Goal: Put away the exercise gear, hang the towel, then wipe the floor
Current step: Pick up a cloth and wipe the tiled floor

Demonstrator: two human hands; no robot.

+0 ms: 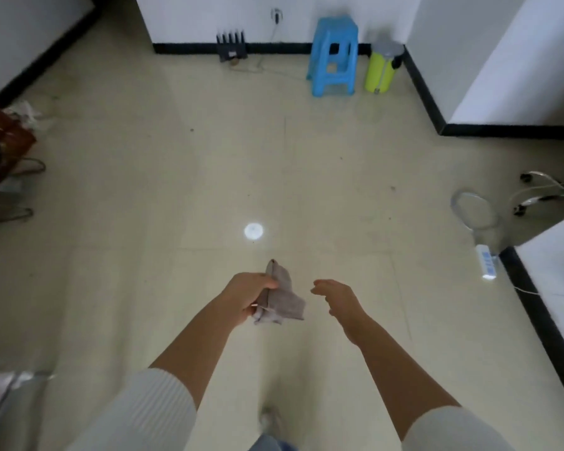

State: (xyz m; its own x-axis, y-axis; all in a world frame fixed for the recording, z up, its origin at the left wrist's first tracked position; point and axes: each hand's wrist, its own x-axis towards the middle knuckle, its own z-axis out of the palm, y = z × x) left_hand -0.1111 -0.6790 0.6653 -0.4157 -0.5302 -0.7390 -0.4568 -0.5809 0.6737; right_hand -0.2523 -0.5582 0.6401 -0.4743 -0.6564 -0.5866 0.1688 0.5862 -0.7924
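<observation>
My left hand point(251, 292) grips a small folded grey cloth point(282, 302) in front of me, above the cream tiled floor point(209, 177). The cloth hangs down to the right of the fist. My right hand point(337, 299) hovers a little to the right of the cloth, fingers relaxed and holding nothing. A racket point(474, 213) lies on the floor at the right, near a white wall corner.
A blue plastic stool point(334, 56) and a yellow-green bin point(382, 68) stand against the far wall, with a black router point(231, 48) and cable to their left. A brown cabinet point(4, 148) is at the left. A power strip point(486, 260) and a chair base point(547, 193) are at the right.
</observation>
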